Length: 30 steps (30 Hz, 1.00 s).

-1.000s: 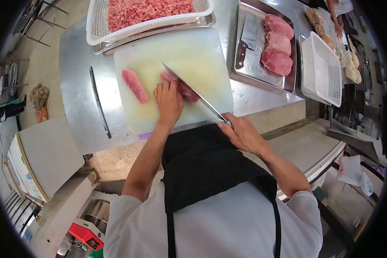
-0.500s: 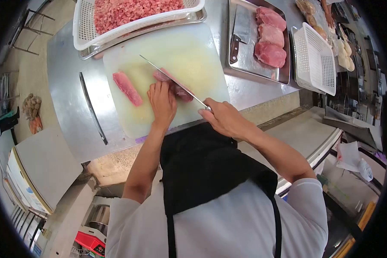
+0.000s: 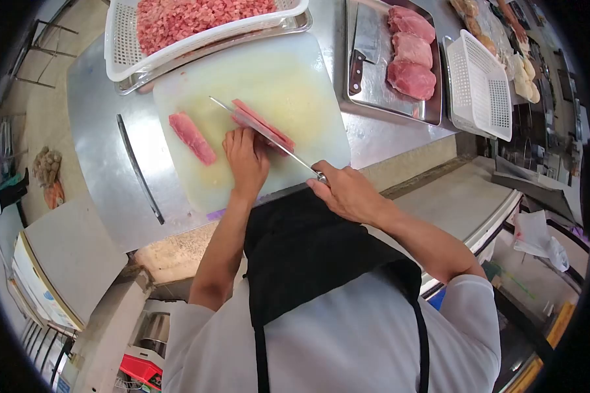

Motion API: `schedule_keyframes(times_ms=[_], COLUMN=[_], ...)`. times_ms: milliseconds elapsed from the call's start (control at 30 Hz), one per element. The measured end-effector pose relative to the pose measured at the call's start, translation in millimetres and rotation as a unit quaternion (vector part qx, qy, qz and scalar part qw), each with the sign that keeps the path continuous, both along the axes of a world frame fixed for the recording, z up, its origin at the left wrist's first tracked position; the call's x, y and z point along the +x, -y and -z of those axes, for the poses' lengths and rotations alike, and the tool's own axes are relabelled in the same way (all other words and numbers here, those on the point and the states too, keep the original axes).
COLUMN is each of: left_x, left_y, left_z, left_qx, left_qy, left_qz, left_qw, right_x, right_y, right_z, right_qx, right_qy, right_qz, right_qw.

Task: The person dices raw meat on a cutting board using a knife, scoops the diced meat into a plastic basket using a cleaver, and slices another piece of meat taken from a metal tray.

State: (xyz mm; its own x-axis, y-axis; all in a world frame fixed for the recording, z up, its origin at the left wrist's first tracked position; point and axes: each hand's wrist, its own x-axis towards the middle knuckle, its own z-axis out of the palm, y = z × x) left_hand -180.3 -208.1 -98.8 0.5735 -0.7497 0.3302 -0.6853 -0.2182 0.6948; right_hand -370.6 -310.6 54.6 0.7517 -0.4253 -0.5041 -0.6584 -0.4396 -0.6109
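My right hand (image 3: 349, 191) is closed around the handle of a long knife (image 3: 283, 148), its blade slanting up and left across the cutting board (image 3: 301, 78). Under the blade lies a strip of raw meat (image 3: 248, 111), with a cut surface showing along the blade's far side. My left hand (image 3: 246, 160) has its fingers curled against the near side of this meat, close to the blade; part of the meat is hidden by the fingers and knife. A second meat strip (image 3: 192, 138) lies apart on the board, left of my left hand.
A white basket of diced meat (image 3: 203, 25) stands behind the board. At right, a metal tray (image 3: 380, 88) holds a cleaver (image 3: 359, 67) and several meat pieces (image 3: 411, 51), beside a white basket (image 3: 478, 92). A dark thin bar (image 3: 138, 167) lies left. Another person's hand (image 3: 514, 26) shows far right.
The knife blade has come down slightly, and a slice along the meat now stands out on its far side. My left hand stays at the meat. The view has shifted a little.
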Motion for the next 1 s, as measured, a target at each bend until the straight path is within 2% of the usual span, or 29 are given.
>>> schedule_keyframes(times_ms=[233, 333, 433, 567, 733, 833, 1000], left_x=[3.6, 5.0, 8.1, 5.3, 3.7, 5.3, 8.5], left_y=[2.5, -2.0, 0.0, -3.0, -6.5, -3.5, -0.7], left_z=[-5.6, -7.1, -5.6, -5.6, -2.8, -6.5, -3.9], left_qx=[-0.014, -0.009, -0.022, -0.039, -0.031, -0.036, -0.039], left_qy=[-0.017, -0.019, -0.023, -0.024, 0.001, -0.008, -0.019], left_qz=[0.021, 0.025, 0.024, 0.025, 0.023, 0.027, 0.028], left_qw=[1.0, 0.999, 0.999, 0.999, 0.999, 0.999, 0.999], right_x=[43.7, 35.0, 15.0, 18.4, -3.0, -10.4, 5.1], right_y=[7.3, 8.5, 11.5, 10.8, 1.9, -3.5, -0.5], right_z=[58.2, 50.7, 27.0, 53.3, -2.6, -3.8, 23.3], right_qx=[-0.033, -0.049, 0.028, -0.008, 0.022, 0.027, 0.017], right_qy=[0.092, 0.077, -0.001, 0.064, 0.034, -0.016, 0.021], right_qz=[-0.004, -0.02, -0.003, 0.002, 0.017, 0.015, 0.001], right_qw=[0.995, 0.996, 1.0, 0.998, 0.999, 0.999, 1.0])
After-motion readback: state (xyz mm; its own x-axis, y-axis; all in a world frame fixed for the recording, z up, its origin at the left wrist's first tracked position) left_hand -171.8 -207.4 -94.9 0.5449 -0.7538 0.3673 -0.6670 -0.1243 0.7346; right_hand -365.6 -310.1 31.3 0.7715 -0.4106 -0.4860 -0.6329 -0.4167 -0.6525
